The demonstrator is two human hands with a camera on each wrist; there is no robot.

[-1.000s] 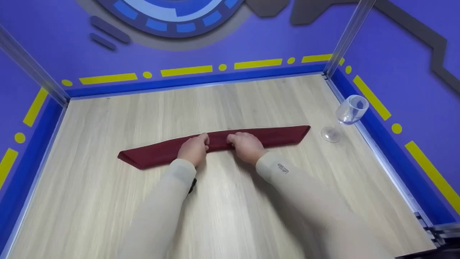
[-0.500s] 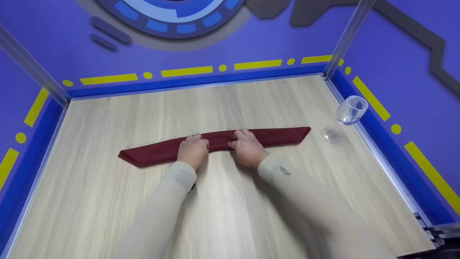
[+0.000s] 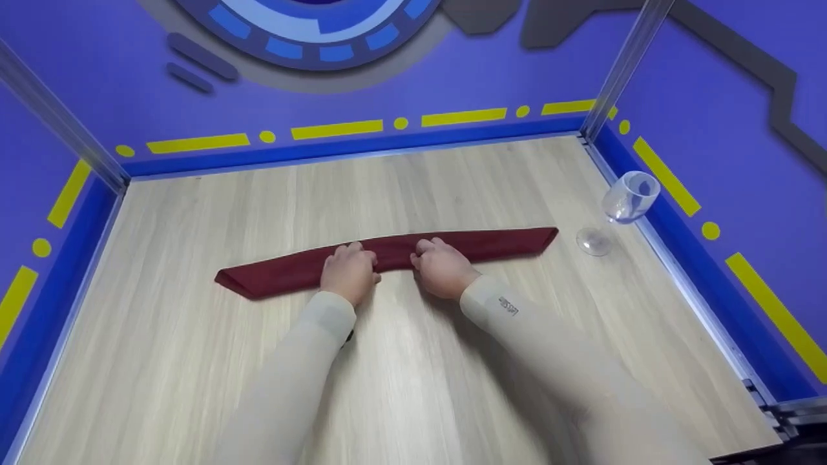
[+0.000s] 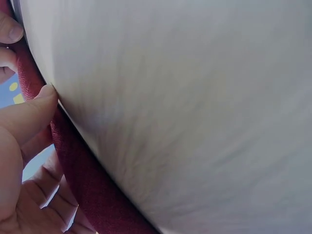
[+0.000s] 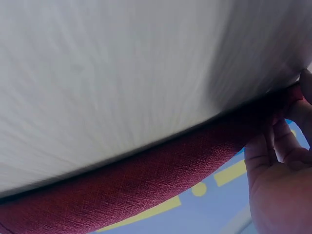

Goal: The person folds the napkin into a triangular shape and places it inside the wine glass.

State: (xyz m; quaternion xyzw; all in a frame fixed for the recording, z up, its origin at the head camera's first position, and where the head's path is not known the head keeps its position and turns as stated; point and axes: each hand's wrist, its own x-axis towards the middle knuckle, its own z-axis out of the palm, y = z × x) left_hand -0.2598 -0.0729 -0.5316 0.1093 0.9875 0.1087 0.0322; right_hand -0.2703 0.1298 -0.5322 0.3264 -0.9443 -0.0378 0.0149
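Note:
A dark red cloth napkin (image 3: 284, 274), folded into a long narrow strip with slanted ends, lies across the middle of the table. Left of the strip's centre, my left hand (image 3: 349, 272) grips its near edge, thumb in front and fingers over the top. My right hand (image 3: 444, 268) holds the same edge a short way to the right, its fingers curled over the cloth. In the left wrist view, the left thumb (image 4: 41, 105) presses the rounded edge of the napkin. The right wrist view shows the right fingers (image 5: 287, 141) behind the cloth (image 5: 146, 180).
A stemmed wine glass (image 3: 630, 200) stands upright at the right, near the side wall and beyond the napkin's right end. Blue-purple panels (image 3: 362, 97) with yellow marks enclose the wood-grain table (image 3: 394, 374) at the back and sides.
The fingers of both hands first reached forward over the strip, then the right fingers drew back and curled. The napkin has stayed in nearly the same place. The glass has not moved.

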